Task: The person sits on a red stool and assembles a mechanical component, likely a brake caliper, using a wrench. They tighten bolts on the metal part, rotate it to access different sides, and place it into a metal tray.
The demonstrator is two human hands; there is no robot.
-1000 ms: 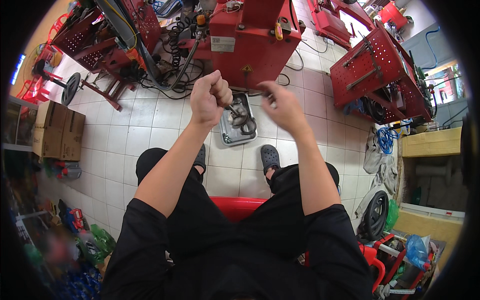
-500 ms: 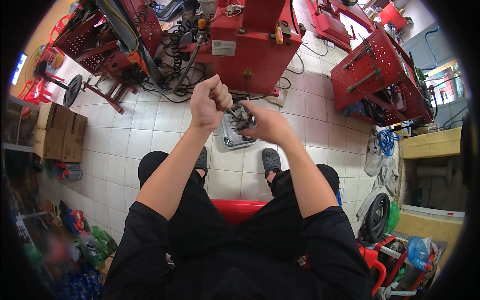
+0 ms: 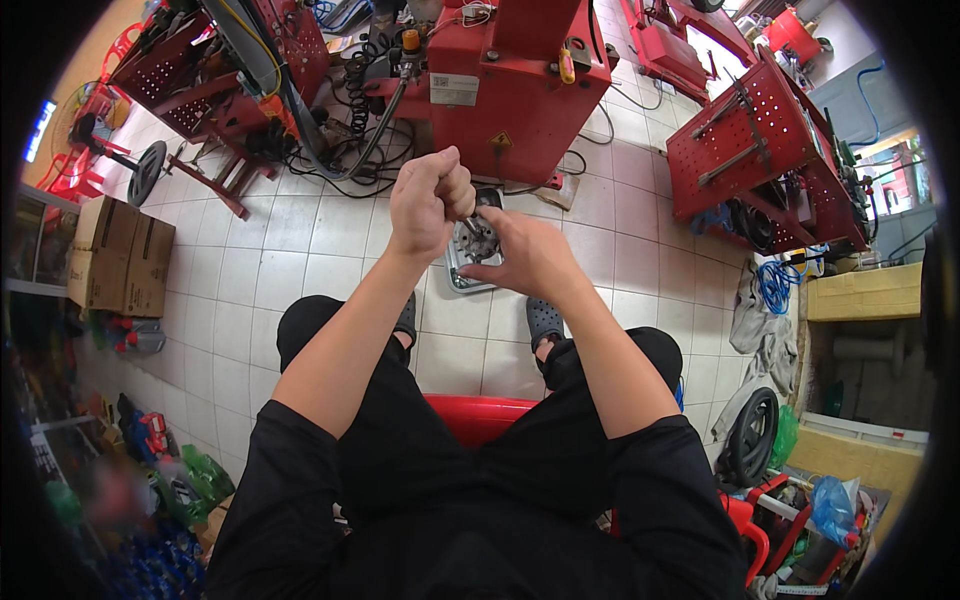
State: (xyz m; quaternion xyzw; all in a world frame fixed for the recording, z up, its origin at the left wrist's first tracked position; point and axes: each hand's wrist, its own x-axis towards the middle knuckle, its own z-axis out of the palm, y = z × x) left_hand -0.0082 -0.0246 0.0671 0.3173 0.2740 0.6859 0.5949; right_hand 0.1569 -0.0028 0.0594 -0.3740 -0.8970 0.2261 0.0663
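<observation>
In the head view, the left hand (image 3: 431, 205) is a clenched fist on one metal rod (image 3: 472, 227), above the tray's (image 3: 472, 289) left edge. The right hand (image 3: 525, 250) arches over its right side, thumb and fingers spread around one grey, irregular metal part (image 3: 477, 243) above the tray; contact cannot be told. Two dark clogs (image 3: 544, 318) flank the tray's near end.

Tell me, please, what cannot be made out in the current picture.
All in the head view:
Rod: its upper end is hidden inside the closed left hand.
Right hand: its back hides some fingers, so their contact with the metal part is unclear.
Tray: partly covered by the metal part and right hand.
Seat: mostly hidden by the thighs.
Lower-left patch: too blurred to identify.
</observation>
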